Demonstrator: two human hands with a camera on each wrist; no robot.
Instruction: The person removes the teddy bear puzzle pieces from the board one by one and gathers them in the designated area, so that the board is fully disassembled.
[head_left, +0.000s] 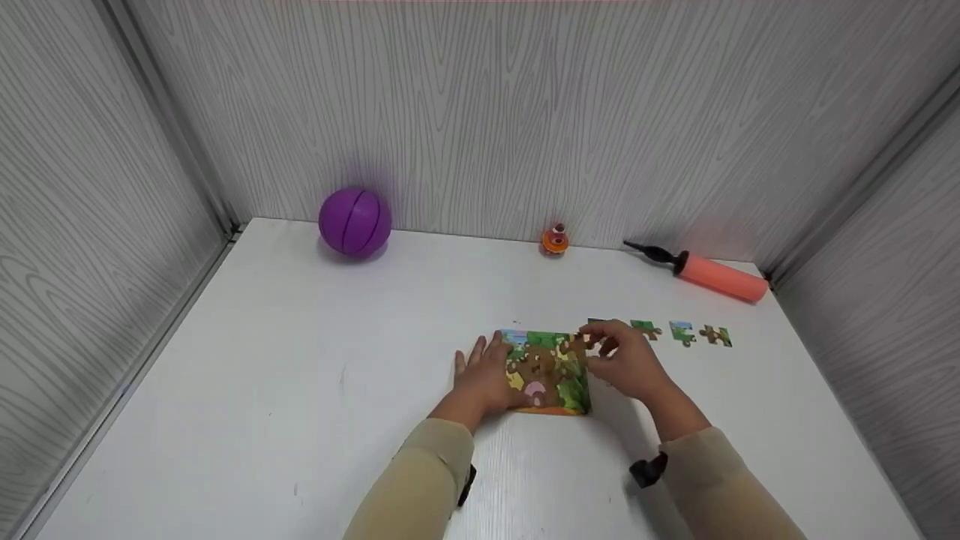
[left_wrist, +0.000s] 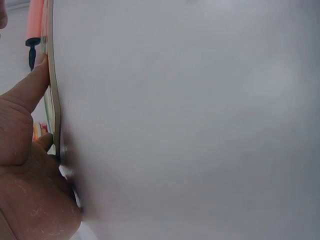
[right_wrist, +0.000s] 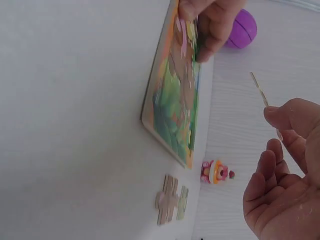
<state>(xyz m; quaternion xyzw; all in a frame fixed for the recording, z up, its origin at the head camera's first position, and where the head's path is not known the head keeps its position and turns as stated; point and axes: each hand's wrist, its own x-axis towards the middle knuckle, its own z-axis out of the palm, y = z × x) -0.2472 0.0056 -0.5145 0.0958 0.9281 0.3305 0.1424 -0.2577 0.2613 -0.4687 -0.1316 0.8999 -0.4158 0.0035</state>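
Left hand (head_left: pixel 486 375) spread flat on puzzle board (head_left: pixel 546 373), mid-desk | right hand (head_left: pixel 626 360) pinching puzzle piece (right_wrist: pixel 259 89) above board's far right corner | loose pieces (head_left: pixel 681 332) toward right edge

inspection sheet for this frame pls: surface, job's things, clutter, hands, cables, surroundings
Surface: white table, no spills seen.
Job's things: puzzle board lies flat mid-table, mostly filled; three loose pieces in a row to its right; one piece held above the table.
Clutter: purple ball, small orange toy and orange hand pump along the back edge.
Hands: left hand rests flat on the board's left side; right hand pinches the held piece at the board's top right corner.
Cables: nothing seen; black wrist mounts on both sleeves.
Surroundings: grey wood-grain panels wall in three sides.
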